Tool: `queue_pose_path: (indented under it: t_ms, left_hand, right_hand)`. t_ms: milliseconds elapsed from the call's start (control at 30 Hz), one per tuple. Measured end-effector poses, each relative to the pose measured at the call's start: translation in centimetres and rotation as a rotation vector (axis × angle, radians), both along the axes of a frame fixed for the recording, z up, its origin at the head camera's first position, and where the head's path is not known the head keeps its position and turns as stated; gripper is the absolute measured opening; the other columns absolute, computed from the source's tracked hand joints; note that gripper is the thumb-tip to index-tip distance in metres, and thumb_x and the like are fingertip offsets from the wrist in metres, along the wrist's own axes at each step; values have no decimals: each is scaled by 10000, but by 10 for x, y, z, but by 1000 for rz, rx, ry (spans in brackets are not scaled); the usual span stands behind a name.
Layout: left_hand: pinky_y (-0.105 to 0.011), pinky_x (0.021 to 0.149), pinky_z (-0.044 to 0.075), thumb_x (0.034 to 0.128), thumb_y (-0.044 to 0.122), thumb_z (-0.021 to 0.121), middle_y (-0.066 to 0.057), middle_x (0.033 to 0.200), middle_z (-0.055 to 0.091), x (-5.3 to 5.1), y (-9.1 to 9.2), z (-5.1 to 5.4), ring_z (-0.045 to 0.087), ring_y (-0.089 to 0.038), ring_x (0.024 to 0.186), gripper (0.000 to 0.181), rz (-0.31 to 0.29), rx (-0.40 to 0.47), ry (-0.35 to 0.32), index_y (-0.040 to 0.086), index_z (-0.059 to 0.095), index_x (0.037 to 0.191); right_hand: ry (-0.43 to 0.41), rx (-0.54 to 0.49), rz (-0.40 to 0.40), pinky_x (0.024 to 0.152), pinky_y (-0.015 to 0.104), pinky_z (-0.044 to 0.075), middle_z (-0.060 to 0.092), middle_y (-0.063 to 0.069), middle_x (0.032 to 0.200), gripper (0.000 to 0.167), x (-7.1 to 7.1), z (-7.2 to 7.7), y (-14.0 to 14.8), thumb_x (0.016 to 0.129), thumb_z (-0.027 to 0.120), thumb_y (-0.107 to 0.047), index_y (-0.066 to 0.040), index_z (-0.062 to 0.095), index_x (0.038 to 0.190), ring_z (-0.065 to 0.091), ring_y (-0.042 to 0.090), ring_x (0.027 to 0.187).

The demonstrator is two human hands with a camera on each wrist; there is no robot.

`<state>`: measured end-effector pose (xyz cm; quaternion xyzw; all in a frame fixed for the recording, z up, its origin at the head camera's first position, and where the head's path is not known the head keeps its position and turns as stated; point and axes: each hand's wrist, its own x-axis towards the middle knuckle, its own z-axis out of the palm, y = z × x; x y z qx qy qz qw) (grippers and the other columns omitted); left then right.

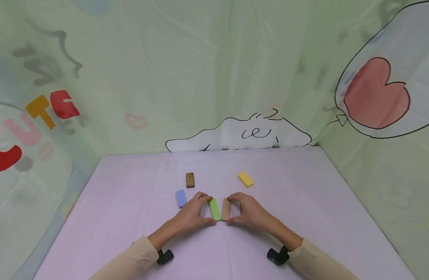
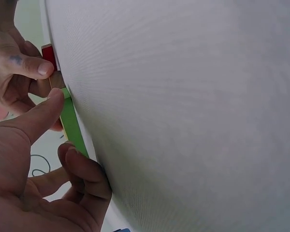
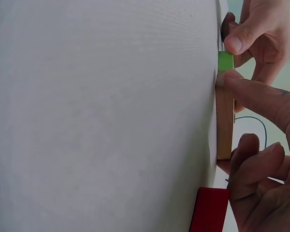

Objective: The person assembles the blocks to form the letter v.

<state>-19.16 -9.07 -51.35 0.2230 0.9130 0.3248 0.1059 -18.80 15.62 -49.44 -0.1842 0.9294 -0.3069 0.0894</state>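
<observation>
Between thumb and fingertips my left hand (image 1: 192, 215) pinches a green block (image 1: 215, 210) by its two ends, flat on the table. My right hand (image 1: 252, 212) grips a plain wooden block (image 1: 226, 210) in the same way. The near ends of these two blocks almost meet, while their far ends spread apart. A blue block (image 1: 181, 198) lies just beyond the left hand's knuckles. In the right wrist view a red block (image 3: 210, 210) rests beside the right hand's fingers; in the head view it is hidden.
A dark brown block (image 1: 190, 180) lies behind the blue one, and a yellow block (image 1: 246, 179) lies farther back on the right. All rest on a pale pink tabletop (image 1: 130, 182). Printed cloth walls (image 1: 158, 77) stand along the table's back and sides.
</observation>
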Motion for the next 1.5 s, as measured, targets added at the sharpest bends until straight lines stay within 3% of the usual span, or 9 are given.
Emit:
queue_pose_path:
  t_ms: [267, 433, 533, 733, 900, 1033, 1167, 1233, 1500]
  left_hand:
    - [-467, 1092, 535, 863, 406, 882, -76, 1470, 537, 1, 0, 2, 610, -245, 1306, 788, -2, 1, -5, 80, 558, 1502]
    - [-472, 1086, 537, 858, 403, 886, -84, 1465, 536, 1, 0, 1, 613, -255, 1303, 789, -6, 4, 3, 74, 558, 1495]
    - [-474, 1083, 538, 857, 400, 887, -84, 1464, 536, 1, 0, 1, 614, -258, 1302, 787, -6, 4, 6, 78, 557, 1495]
    - [-484, 1097, 532, 849, 435, 887, -79, 1498, 519, 1, 0, 1, 603, -257, 1324, 870, 5, 14, -21, 114, 494, 1556]
    - [-505, 1086, 536, 833, 496, 883, -102, 1528, 490, 1, -2, -1, 593, -270, 1330, 972, 21, 18, -51, 152, 417, 1613]
    - [-385, 924, 582, 833, 506, 882, -103, 1526, 475, 0, -4, -1, 650, -195, 1090, 977, 17, 27, -66, 174, 405, 1619]
    - [-247, 696, 514, 848, 475, 880, -106, 1536, 452, 0, -7, 1, 579, -103, 775, 971, 1, 57, -92, 189, 383, 1633]
    - [-223, 659, 490, 864, 465, 869, -108, 1532, 452, 0, -8, 2, 552, -69, 738, 952, -4, 69, -87, 188, 382, 1634]
    - [-207, 610, 461, 941, 397, 808, -99, 1475, 496, 3, -9, 5, 499, -32, 685, 814, -35, 40, -8, 154, 421, 1614]
  right_hand:
    - [-16, 3, -8, 794, 258, 538, 694, 85, 1374, 745, -1, 1, 0, 715, 995, -243, -43, 675, 1358, 638, 175, 1085]
    - [-7, 9, -24, 994, 426, 588, 702, 81, 1356, 739, 2, 3, -3, 711, 997, -238, -43, 680, 1349, 666, 231, 1203]
    - [5, 13, -25, 1038, 454, 570, 707, 86, 1345, 735, 4, 4, -3, 710, 998, -245, -37, 683, 1341, 669, 244, 1221]
    - [20, 21, -6, 832, 287, 541, 689, 97, 1380, 766, 3, 6, 0, 725, 989, -291, -32, 660, 1367, 634, 180, 1065]
    - [40, -23, 10, 690, 205, 497, 674, 111, 1403, 763, 1, 6, 7, 775, 957, -319, -29, 633, 1402, 581, 74, 790]
    - [59, -60, 10, 583, 199, 449, 716, 112, 1256, 696, -4, 7, 15, 835, 913, -308, -29, 633, 1408, 490, 37, 601]
    - [59, -56, -17, 545, 213, 427, 705, 67, 1011, 642, -12, 10, 24, 867, 887, -307, -48, 651, 1404, 483, 66, 586]
    - [49, -45, -47, 544, 214, 423, 680, 66, 949, 624, -16, 10, 29, 873, 882, -297, -62, 656, 1404, 492, 96, 620]
    - [74, -19, -142, 537, 219, 431, 677, 108, 1094, 576, -30, 6, 46, 885, 868, -229, -57, 656, 1393, 506, 137, 689]
